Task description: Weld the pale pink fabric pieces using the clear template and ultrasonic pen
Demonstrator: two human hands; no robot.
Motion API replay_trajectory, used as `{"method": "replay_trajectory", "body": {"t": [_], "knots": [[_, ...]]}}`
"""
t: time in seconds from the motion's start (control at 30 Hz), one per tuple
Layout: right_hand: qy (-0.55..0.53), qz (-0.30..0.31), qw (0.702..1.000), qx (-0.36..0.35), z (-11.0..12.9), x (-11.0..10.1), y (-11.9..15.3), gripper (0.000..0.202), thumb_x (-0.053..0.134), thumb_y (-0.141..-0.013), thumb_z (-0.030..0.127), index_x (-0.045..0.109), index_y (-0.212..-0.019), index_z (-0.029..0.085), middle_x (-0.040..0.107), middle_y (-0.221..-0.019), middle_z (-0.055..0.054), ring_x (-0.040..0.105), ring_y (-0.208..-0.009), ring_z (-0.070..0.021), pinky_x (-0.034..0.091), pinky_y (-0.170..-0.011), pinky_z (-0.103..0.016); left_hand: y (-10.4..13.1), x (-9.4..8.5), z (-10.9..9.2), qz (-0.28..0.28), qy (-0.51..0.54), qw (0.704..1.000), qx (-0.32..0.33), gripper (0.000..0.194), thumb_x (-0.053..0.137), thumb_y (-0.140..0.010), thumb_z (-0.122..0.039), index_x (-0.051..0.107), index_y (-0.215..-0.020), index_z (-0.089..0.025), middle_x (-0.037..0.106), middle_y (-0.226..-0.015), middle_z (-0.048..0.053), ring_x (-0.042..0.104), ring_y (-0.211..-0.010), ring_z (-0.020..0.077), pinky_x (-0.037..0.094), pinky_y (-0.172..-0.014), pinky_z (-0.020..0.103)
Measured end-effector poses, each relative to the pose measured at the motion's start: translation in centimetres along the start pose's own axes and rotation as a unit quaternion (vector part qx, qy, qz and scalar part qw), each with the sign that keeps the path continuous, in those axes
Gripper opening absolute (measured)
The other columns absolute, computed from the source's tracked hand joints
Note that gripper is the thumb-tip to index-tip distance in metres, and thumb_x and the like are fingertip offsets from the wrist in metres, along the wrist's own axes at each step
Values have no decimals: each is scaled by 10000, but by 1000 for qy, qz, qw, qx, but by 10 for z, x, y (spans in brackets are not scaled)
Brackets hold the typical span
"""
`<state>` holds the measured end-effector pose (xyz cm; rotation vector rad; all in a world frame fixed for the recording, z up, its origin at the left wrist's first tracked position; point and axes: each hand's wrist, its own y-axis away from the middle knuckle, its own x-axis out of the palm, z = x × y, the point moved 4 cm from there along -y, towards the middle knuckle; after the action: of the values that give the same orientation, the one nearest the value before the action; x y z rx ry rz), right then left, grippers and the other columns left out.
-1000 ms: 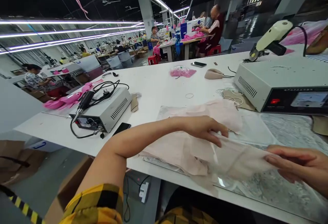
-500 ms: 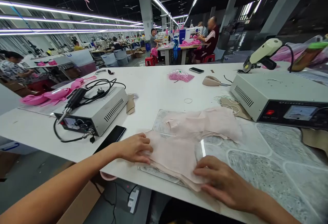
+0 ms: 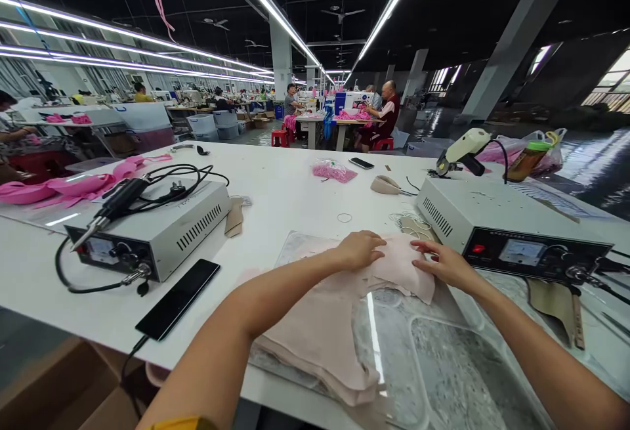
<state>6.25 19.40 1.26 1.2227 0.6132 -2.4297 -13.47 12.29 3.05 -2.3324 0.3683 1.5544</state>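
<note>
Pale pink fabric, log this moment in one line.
Left hand: on pale pink fabric | Right hand: at fabric's far end | Beneath fabric: gray patterned mat

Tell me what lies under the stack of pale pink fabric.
A grey marble-patterned mat shows at the edges of the pale pink fabric; what lies beneath its middle is hidden.

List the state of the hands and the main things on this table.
Pale pink fabric: layered, laid out
Left hand: open, on the fabric
Right hand: open, at the fabric's right edge
Near phone: face up, screen dark
Bottle: green cap on
Black handpiece: resting on left grey box
</note>
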Motion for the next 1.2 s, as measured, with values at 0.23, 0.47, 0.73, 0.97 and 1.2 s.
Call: {"method": "replay_trajectory", "body": {"t": [0.23,0.47,0.73,0.97,1.2], "knots": [[11,6,1000,-22,8,-20,9,212,578,-661,422,526,-616,222,566,-610,3,503,-606,-165,397,-568,-286,-30,10,8,35,18,999,-14,262,618,-756,-214,619,-1000,-119,600,-1080,134,558,-1053,285,403,-943,457],[-36,-11,997,-69,60,-50,29,355,565,-742,567,559,-685,216,567,-632,-18,483,-576,-136,365,-510,-258,8,-48,22,13,133,991,30,135,526,-825,-257,534,-884,-136,603,-940,36,561,-901,130,429,-849,257],[-14,-56,906,-419,174,44,119,202,455,-858,88,603,-895,220,630,-775,-39,570,-627,-123,434,-551,-234,173,-80,46,31,32,996,83,142,514,-814,-177,623,-906,-183,594,-813,25,535,-803,134,337,-1010,348],[-55,182,887,-421,182,67,148,195,470,-870,164,640,-943,225,627,-799,-63,588,-650,-146,477,-565,-254,256,-53,56,119,-41,991,46,203,567,-793,-185,677,-949,-255,597,-864,22,570,-829,149,176,-1129,470],[12,57,995,-79,81,20,32,301,524,-814,429,693,-968,233,685,-999,-86,625,-826,-218,494,-672,-323,230,-75,65,85,54,995,-19,247,553,-862,-371,706,-981,-219,641,-936,59,603,-837,147,441,-888,297]]}}
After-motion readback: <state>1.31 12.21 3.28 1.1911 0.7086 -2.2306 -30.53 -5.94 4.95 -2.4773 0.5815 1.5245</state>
